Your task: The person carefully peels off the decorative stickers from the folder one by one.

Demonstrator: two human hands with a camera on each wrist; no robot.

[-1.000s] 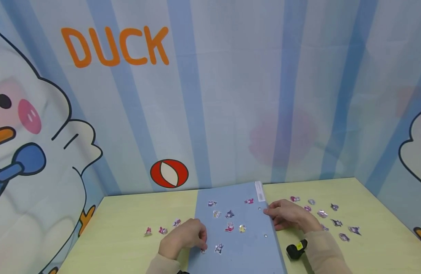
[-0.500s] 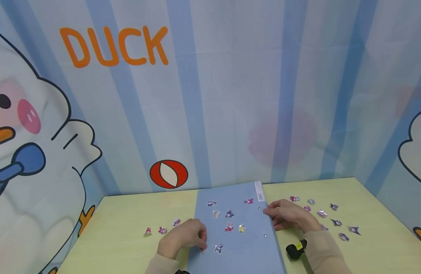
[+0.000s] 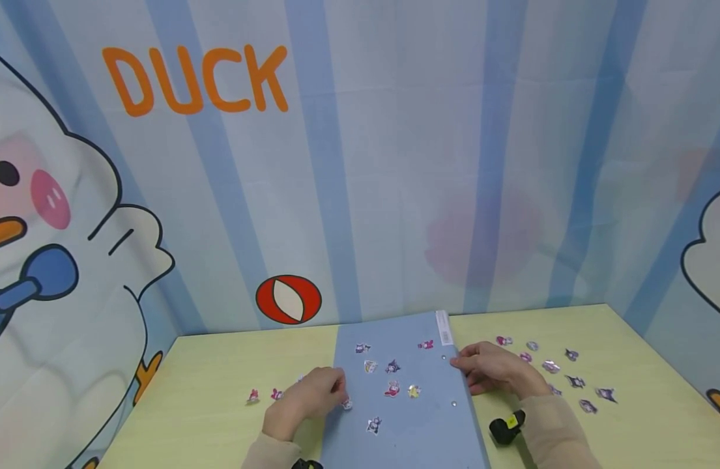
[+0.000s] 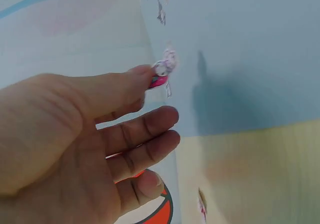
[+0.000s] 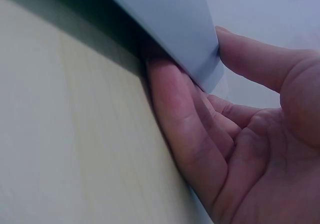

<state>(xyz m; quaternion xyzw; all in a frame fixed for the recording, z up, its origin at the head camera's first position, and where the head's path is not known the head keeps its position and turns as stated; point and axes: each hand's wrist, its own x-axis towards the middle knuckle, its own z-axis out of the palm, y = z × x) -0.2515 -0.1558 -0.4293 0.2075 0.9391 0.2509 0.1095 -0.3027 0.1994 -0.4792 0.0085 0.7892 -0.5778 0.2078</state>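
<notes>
A light blue folder (image 3: 418, 430) lies on the table with several small cartoon stickers on its cover, one of them a star-shaped sticker (image 3: 374, 425). My left hand (image 3: 309, 398) is over the folder's left edge. Between its thumb and forefinger it pinches a small pink and white sticker (image 4: 160, 73), its other fingers loosely bent. My right hand (image 3: 497, 368) grips the folder's right edge, thumb (image 5: 250, 58) on the cover and fingers (image 5: 182, 119) under the edge. The fingertips beneath the folder are hidden.
On the pale yellow table (image 3: 219, 436), a few stickers (image 3: 253, 396) lie left of the folder. Several more stickers (image 3: 551, 366) are scattered to the right. A black wrist camera (image 3: 506, 428) sits at my right wrist. A printed curtain (image 3: 406, 163) hangs behind.
My left hand has moved up and slightly left, carrying the pinched sticker away from its spot near the star-shaped one. The right hand and the folder have stayed in place.
</notes>
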